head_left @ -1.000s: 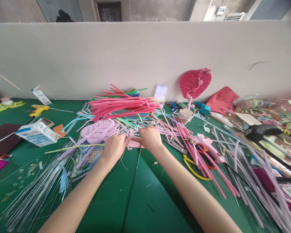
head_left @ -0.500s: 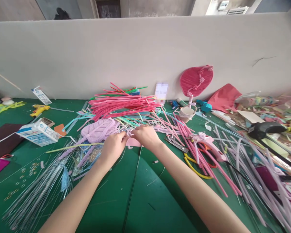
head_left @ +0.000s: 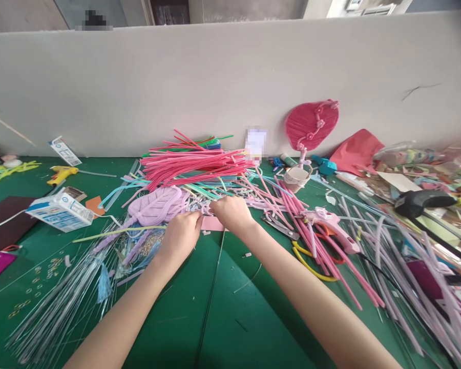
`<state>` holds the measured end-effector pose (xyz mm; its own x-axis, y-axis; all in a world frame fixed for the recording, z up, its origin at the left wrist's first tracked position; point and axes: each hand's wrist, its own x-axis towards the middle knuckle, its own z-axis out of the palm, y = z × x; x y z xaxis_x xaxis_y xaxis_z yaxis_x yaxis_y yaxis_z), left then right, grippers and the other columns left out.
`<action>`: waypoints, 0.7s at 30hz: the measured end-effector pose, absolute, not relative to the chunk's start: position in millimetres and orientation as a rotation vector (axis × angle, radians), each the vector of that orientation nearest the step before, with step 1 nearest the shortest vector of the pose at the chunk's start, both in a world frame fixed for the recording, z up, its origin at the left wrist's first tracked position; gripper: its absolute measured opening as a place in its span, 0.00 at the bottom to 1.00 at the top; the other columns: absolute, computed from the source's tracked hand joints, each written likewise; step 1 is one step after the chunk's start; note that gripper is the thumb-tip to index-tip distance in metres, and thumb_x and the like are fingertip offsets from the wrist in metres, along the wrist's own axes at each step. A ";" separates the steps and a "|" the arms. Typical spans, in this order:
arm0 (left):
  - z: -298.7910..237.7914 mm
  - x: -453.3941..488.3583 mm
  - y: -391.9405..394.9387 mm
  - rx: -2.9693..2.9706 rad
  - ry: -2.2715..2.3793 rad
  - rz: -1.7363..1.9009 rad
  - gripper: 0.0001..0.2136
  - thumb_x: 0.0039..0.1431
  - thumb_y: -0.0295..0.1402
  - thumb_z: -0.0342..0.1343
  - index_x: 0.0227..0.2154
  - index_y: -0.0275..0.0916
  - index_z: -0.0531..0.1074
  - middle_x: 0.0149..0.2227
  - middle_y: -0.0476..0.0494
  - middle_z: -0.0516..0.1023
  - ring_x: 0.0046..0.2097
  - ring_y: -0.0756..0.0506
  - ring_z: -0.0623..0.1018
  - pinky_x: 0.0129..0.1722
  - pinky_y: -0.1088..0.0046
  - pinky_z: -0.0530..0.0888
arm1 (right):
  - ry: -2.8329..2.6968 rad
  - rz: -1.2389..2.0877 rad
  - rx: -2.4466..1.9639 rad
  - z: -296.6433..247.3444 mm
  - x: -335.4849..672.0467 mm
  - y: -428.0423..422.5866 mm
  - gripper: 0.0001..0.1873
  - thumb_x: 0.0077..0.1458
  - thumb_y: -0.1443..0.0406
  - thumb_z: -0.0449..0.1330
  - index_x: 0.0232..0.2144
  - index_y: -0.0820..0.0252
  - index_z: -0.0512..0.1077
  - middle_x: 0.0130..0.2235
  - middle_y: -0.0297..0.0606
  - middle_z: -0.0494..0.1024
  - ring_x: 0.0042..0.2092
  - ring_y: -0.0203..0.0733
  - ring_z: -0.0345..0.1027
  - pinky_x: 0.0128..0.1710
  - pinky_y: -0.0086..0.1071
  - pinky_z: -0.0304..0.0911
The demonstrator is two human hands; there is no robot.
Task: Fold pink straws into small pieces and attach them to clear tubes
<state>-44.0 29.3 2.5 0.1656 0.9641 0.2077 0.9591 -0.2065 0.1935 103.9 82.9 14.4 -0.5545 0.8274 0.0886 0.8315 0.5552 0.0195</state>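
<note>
Two bare hands at work over one green table (head_left: 172,318), close together at its middle. Left hand (head_left: 182,233): thumb and forefinger brought together, narrow gap at most; cannot tell whether anything is pinched. Right hand (head_left: 232,212): fingers curled, tips hidden behind the hand; grip cannot be told. One small lilac fuzzy piece (head_left: 205,209) shows between the hands, right at the right fingers, on the far side of one flat pink card (head_left: 212,224) lying on the table. Far: one heap of pink-red fuzzy stems (head_left: 195,166), too many to count. Just left of the hands, lilac leaf-shaped fuzzy work (head_left: 155,205), pieces overlapping, number unclear. Left side: one yellow glue gun (head_left: 61,173), one blue-and-white carton (head_left: 59,211), one orange paper piece (head_left: 95,205); nearer, one bundle of thin silvery wires (head_left: 61,302), uncounted, with one light-blue tassel (head_left: 103,284) over its right edge. Right side: one pink glue gun (head_left: 336,230) among loose pink stems (head_left: 299,215), with one yellow loop handle (head_left: 311,269) on its near side. Far right: one crimson oval fan (head_left: 309,125) with small pink flowers, standing in one whitish cup (head_left: 296,179).
</note>
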 end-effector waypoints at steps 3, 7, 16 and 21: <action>5.2 -44.5 30.4 2.329 1.979 0.454 0.12 0.64 0.31 0.48 0.34 0.36 0.78 0.32 0.40 0.82 0.35 0.41 0.81 0.33 0.70 0.69 | -2.745 -0.079 -1.357 18.4 101.3 78.8 0.10 0.61 0.67 0.54 0.37 0.57 0.76 0.37 0.43 0.81 0.40 0.49 0.77 0.36 0.35 0.69; 9.7 -42.1 27.6 2.339 2.049 0.398 0.12 0.64 0.32 0.48 0.37 0.39 0.78 0.33 0.41 0.82 0.35 0.39 0.81 0.29 0.70 0.68 | -2.758 -0.075 -1.357 23.2 96.5 76.8 0.11 0.59 0.71 0.54 0.35 0.60 0.77 0.35 0.46 0.81 0.40 0.50 0.77 0.35 0.35 0.69; 7.5 -36.3 21.8 2.475 1.998 0.097 0.14 0.65 0.31 0.43 0.37 0.35 0.76 0.32 0.38 0.81 0.34 0.38 0.81 0.27 0.68 0.68 | -2.786 -0.088 -1.391 26.4 96.8 79.5 0.11 0.57 0.74 0.55 0.33 0.62 0.78 0.34 0.48 0.81 0.40 0.51 0.77 0.35 0.36 0.70; 8.5 -34.7 17.1 2.528 1.939 0.022 0.15 0.65 0.30 0.42 0.35 0.34 0.75 0.31 0.36 0.80 0.33 0.38 0.81 0.27 0.69 0.69 | -2.802 -0.091 -1.393 25.7 97.8 79.9 0.11 0.57 0.73 0.56 0.33 0.62 0.78 0.34 0.49 0.81 0.40 0.51 0.77 0.35 0.36 0.70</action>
<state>-34.7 17.1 8.5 0.2595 0.9650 0.0382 0.9656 -0.2586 -0.0270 97.8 79.9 25.7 -0.6039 0.7963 0.0358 0.7969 0.6022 0.0475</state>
